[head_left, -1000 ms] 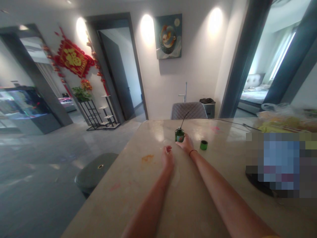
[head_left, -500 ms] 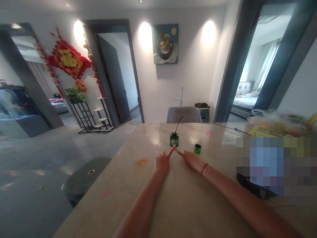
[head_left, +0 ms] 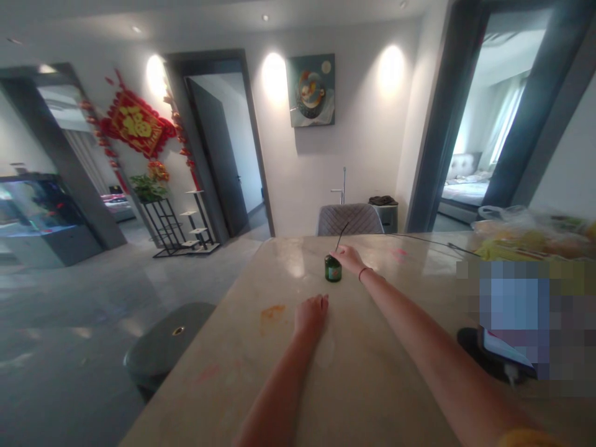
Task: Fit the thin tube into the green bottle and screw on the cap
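A small dark green glass bottle with a pale label stands upright on the table. A thin black stick leans up out of its mouth. My right hand reaches over from the right, its fingertips closed at the bottle's neck and covering it. Nearer to me, my left hand rests on the tabletop with its fingers curled in and nothing visible in them. The green cap seen earlier is out of sight, where my right arm now lies.
On the right of the stone-topped table are plastic bags, a phone on a black round base, and a thin cable. A quilted chair stands at the far edge, a green stool at the left.
Both index fingers were pointing at the bottle's base. My right hand has risen to the bottle's neck; my left hand has drawn back slightly and curled its fingers.
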`<state>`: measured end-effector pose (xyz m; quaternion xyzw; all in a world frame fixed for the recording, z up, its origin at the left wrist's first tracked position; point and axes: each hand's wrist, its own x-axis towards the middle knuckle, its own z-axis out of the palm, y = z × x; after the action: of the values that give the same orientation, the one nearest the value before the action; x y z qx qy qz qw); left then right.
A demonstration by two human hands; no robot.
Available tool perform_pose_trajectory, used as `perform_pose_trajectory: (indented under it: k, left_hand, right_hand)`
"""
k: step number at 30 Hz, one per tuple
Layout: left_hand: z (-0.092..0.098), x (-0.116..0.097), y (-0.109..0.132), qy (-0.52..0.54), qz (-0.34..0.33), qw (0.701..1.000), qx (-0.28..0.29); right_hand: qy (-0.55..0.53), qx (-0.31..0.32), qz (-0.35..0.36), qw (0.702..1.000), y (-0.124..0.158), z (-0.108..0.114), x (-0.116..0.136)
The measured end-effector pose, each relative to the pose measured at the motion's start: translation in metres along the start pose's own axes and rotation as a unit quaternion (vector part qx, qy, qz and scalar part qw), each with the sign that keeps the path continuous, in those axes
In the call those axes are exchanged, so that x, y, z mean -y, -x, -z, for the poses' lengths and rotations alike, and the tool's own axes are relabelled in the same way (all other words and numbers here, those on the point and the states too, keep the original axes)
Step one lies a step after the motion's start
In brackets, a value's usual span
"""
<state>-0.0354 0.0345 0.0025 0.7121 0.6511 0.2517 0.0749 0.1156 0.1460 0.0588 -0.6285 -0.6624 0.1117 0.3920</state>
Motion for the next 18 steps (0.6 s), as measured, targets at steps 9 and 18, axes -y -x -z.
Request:
perform_pose_trajectory:
  k: [9, 18]
  left_hand:
    - [0.001, 0.000, 0.000, -0.030, -0.003, 0.999, 0.010]
    - [0.010, -0.007, 0.001, -0.136, -0.010, 0.988, 0.073]
  right_hand:
    - [-0.080, -0.133, 0.049, 0.987, -0.018, 0.014, 0.011]
    - [-0.087, -0.157, 0.081, 0.980, -0.002, 0.075, 0.009]
